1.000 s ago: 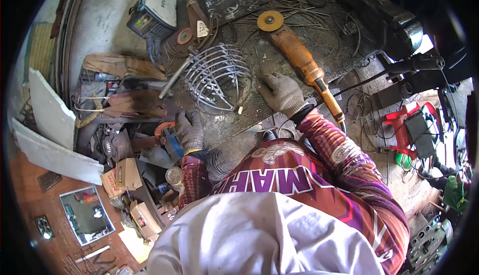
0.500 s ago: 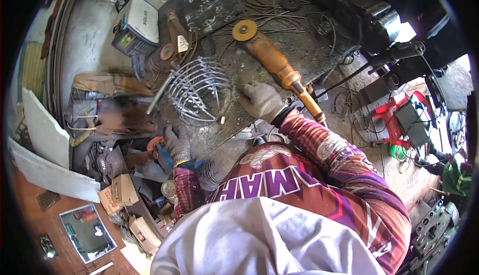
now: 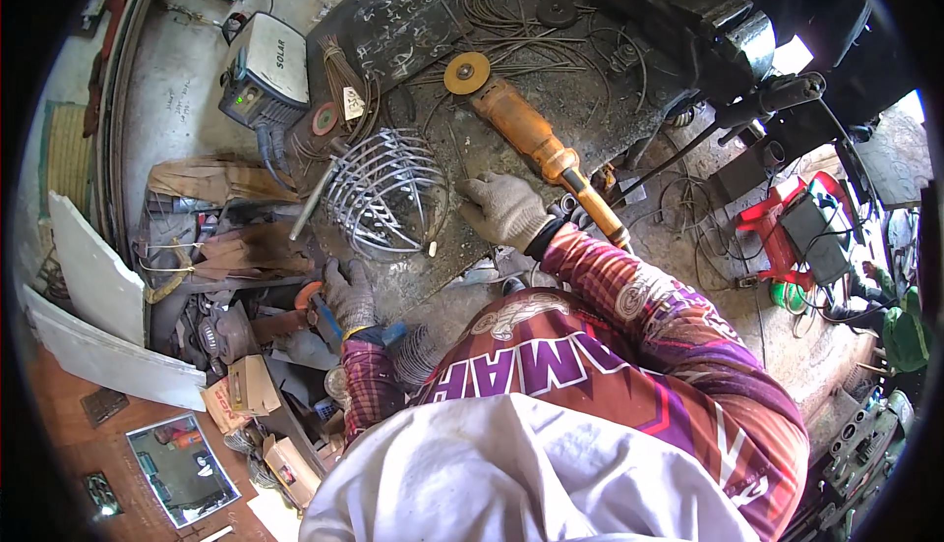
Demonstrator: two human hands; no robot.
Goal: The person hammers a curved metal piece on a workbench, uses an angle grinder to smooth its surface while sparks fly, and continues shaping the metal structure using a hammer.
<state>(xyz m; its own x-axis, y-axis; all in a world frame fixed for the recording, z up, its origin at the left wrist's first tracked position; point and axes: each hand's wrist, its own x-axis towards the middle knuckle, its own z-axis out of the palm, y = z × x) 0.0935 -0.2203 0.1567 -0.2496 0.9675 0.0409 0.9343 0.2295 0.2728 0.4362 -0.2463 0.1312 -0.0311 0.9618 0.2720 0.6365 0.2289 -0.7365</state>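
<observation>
A round cage of bent metal rods [image 3: 385,188] rests on the dark metal workbench [image 3: 452,267]. To its right my right hand [image 3: 506,211], in a pale knitted glove, lies on the bench with its fingers loosely apart and nothing visible in them. My left hand [image 3: 351,298], in a greyer glove, is at the bench's near left edge below the cage, fingers spread. It appears to hold nothing. Beyond my right hand lies an orange angle grinder [image 3: 521,124] with a yellowish disc [image 3: 466,73], its handle end pointing toward my right forearm.
A grey power box [image 3: 267,70] stands at the far left. Coiled rods [image 3: 511,45] and a bundle of thin rods with a paper tag [image 3: 353,101] lie at the back. A vise [image 3: 747,40] is at the far right. Brown gloves [image 3: 246,252] and cardboard boxes [image 3: 253,385] sit at the left.
The whole view has shifted slightly. Both hands, the cage and the grinder keep nearly the same places relative to each other.
</observation>
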